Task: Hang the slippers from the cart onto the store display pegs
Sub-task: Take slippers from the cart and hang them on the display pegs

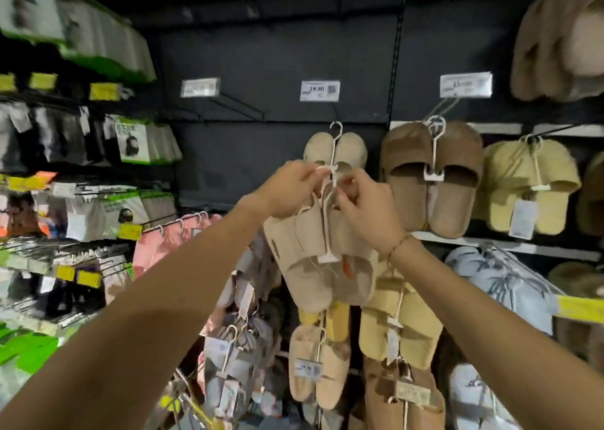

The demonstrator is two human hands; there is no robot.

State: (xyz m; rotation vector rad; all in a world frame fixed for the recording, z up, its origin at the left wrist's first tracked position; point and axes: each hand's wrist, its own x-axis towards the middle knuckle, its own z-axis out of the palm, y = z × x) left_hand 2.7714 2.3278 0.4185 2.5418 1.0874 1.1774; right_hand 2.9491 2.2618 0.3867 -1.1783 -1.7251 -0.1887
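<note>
A beige pair of slippers (313, 259) on a white plastic hanger hangs between my two raised hands. My left hand (291, 187) pinches the white hook at the hanger's top. My right hand (366, 207) pinches the hanger just beside it. Right behind my hands another beige pair (351, 148) hangs by its white hook from the middle peg (336, 116), under the price tag marked 19.90 (319, 90). The peg to the left (235, 102) carries nothing.
Brown slippers (431, 174) and yellow slippers (529, 187) hang on pegs to the right, fluffy ones (562, 37) above. More pairs (398, 318) hang lower down. Shelves of packaged goods (81, 142) fill the left. Pink and grey slippers (235, 357) lie heaped below my arms.
</note>
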